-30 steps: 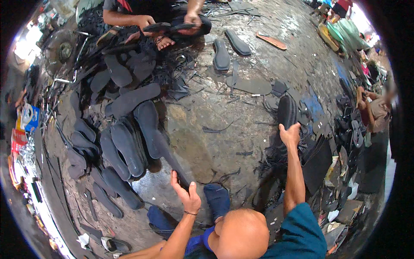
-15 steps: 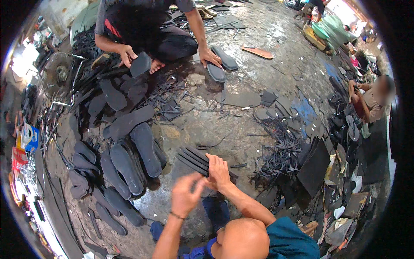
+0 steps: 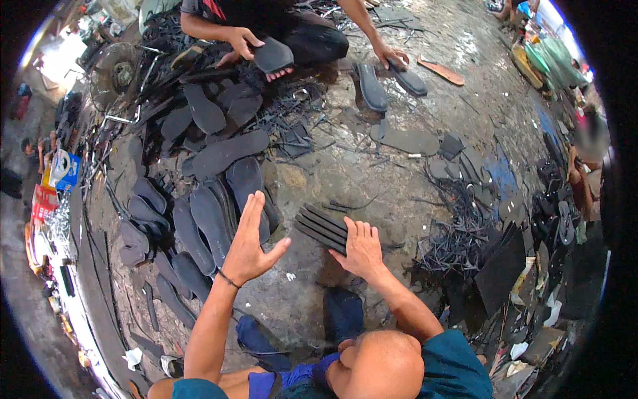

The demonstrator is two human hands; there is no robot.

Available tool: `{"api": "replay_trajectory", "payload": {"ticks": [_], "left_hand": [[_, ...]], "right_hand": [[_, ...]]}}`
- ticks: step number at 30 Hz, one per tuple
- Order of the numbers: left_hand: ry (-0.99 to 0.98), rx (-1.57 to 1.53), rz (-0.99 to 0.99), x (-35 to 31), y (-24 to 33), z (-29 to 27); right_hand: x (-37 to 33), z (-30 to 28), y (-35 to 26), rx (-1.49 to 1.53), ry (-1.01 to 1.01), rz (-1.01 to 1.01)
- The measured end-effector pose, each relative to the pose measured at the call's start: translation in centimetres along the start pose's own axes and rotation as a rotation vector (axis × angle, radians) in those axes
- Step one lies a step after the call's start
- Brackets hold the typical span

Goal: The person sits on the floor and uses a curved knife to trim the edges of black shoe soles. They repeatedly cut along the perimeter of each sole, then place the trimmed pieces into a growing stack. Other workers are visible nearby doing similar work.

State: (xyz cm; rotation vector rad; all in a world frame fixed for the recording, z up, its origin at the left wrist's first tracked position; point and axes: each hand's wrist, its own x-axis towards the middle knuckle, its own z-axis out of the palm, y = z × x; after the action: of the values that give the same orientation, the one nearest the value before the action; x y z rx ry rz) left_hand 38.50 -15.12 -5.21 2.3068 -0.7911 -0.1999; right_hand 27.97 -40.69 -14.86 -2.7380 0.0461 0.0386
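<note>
In the head view my right hand (image 3: 364,249) is closed around one end of a short bundle of black strips (image 3: 320,229), which lie side by side low over the floor. My left hand (image 3: 244,246) is raised to the left, flat and empty, its thumb apart from the stretched fingers. Behind that hand lies a pile of dark shoe soles (image 3: 211,225), some stacked and several overlapping. Across from me a co-worker's hand (image 3: 244,43) grips a dark sole (image 3: 273,56). The co-worker's other hand (image 3: 391,56) touches one of two soles (image 3: 407,80) on the floor.
A heap of thin black offcuts (image 3: 455,229) lies to my right, beside dark sheets (image 3: 498,272). An orange-brown sole-shaped piece (image 3: 440,70) is at the far side. A round machine part (image 3: 118,76) stands far left. Another person's arm (image 3: 579,179) shows at the right edge.
My left hand has moved left, away from the strips, and its fingers have straightened. The co-worker's hand has shifted from one floor sole to the other. The whole view has also shifted.
</note>
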Motion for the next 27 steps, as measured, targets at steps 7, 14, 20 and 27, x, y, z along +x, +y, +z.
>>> {"api": "replay_trajectory", "payload": {"ticks": [7,14,20,27], "left_hand": [[-0.196,-0.331,0.228,1.8,4.8,-0.4],[-0.204,-0.231,0.257,1.7,7.3,1.8],[-0.144,-0.553,0.062,0.8,4.6,3.0],[-0.002,-0.573,-0.305,0.1,4.3,2.8]], "right_hand": [[-1.2,2.2,-0.8,0.865,0.272,-0.314],[-0.8,3.2,1.8,0.915,0.121,-0.406],[-1.0,-0.5,0.4,1.003,-0.121,-0.155],[-3.1,-1.1,0.5,1.748,-0.496,0.280]]}}
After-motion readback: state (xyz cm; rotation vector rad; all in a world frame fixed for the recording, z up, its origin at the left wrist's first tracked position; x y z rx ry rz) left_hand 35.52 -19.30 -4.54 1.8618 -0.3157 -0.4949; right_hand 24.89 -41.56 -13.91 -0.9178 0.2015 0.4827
